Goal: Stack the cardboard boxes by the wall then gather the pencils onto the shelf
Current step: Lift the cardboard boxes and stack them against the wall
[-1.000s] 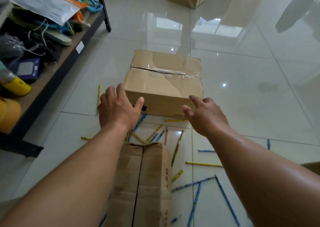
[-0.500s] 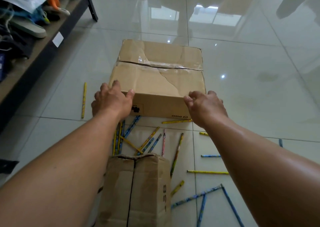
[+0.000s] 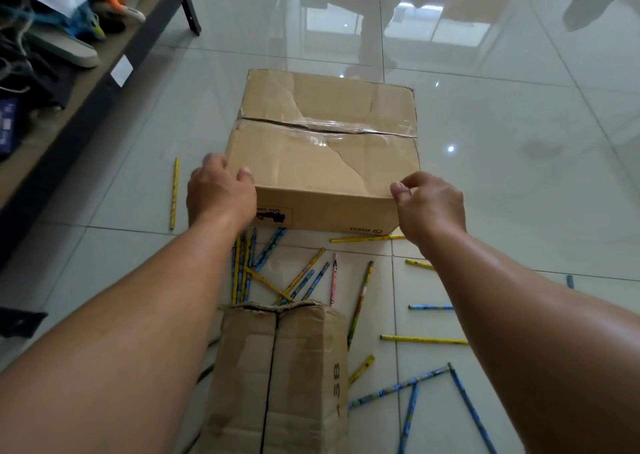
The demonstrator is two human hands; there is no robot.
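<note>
The tiled floor (image 3: 519,193) carries everything, with the shelf (image 3: 83,103) along your left; the taped cardboard box (image 3: 322,162) sits flat on the floor ahead of you; the narrower box (image 3: 277,377) stands nearer you; a second ago your hands were open short of the taped box, but now your left hand (image 3: 220,193) grips its near left corner, fingers curled round the side; your right hand (image 3: 429,204) pinches the near right corner; the pencils (image 3: 334,277) lie scattered between the boxes, unmoved.

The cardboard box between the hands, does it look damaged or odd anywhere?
Yes. The cardboard box has a jagged tear across its near top flap, running from the taped seam toward the front edge, and the clear tape is wrinkled.
</note>
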